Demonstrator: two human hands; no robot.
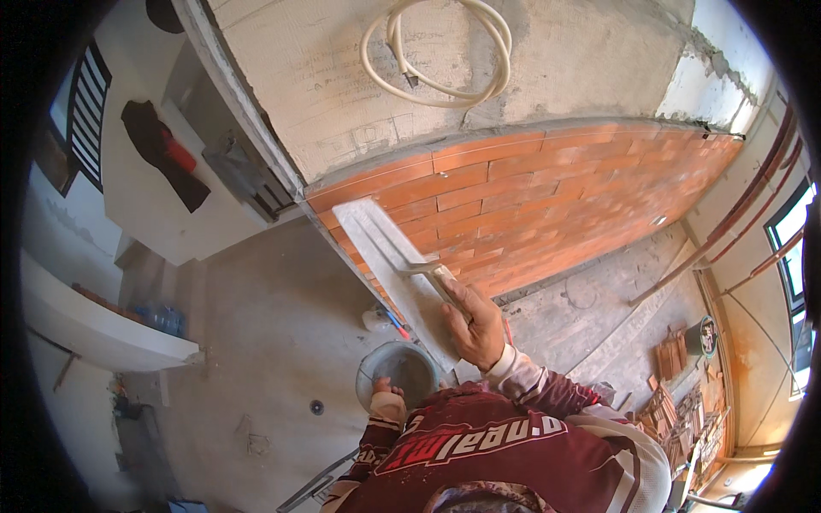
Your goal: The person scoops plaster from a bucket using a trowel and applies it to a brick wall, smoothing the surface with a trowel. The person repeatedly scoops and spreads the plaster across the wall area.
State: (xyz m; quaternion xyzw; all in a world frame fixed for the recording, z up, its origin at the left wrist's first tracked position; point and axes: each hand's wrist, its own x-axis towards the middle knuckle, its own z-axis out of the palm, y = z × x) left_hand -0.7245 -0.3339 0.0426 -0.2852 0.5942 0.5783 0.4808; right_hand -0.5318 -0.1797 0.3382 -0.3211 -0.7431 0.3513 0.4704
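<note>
A long flat metal plastering trowel (395,269) slants across the front of an orange brick wall (513,192). My right hand (479,325) is closed round the trowel's handle. The blade's top end overlaps the wall's left end in the picture; I cannot make out whether they touch. Below the blade is a round grey bucket (368,363), its inside coated grey. At the bucket's near left rim is my left hand (387,389), fingers curled over the edge and partly hidden.
A coiled white hose (505,51) hangs on the plastered wall above the bricks. Long rust-coloured poles (727,231) lean at the right. Broken bricks (671,419) lie piled at the lower right, near a dark bucket (702,336). A white container (375,320) stands beside the wall's end.
</note>
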